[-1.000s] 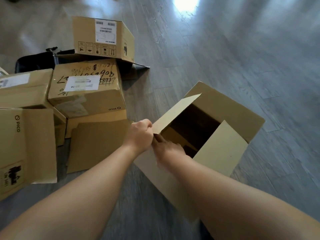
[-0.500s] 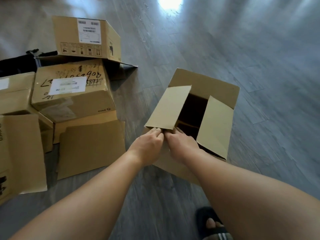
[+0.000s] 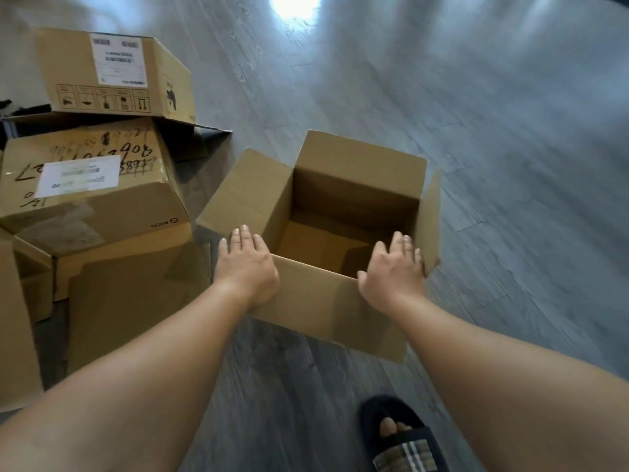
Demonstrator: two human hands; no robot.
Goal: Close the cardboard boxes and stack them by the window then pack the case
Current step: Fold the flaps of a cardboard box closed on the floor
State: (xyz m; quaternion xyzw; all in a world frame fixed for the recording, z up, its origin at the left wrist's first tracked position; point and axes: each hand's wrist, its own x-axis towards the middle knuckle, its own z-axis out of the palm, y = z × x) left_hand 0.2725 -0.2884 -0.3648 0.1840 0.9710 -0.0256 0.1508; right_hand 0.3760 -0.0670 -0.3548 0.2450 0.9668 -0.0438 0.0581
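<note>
- Far left edge: flat brown cardboard panel (image 3: 15,321) lying on the grey wood-plank floor (image 3: 510,199), partly cut off by the frame.
- Left, rear: closed brown cardboard box w/ white barcode label and handling icons (image 3: 112,71); it sits on dark flaps just behind the next box.
- Left, mid: closed brown cardboard box w/ white label, black handwriting and a PICO mark (image 3: 92,185), resting on other flattened cardboard (image 3: 132,301).
- Left hand (image 3: 246,267): fingers straight and together, palm flat against the left flap and near-left corner of the open box; grasping nothing.
- Centre: open brown cardboard box (image 3: 326,301) upright on the floor, just right of the pile, not touching it as far as can be told. All flaps up or splayed out, inside looks empty, bottom flaps visible.
- Right hand (image 3: 394,270): fingers straight, pressed flat on the right flap near the near-right corner; thumb out, holding nothing.
- Bottom right: person's foot in a dark striped slipper (image 3: 401,437) on the floor, near the box's front wall, apart from it.
</note>
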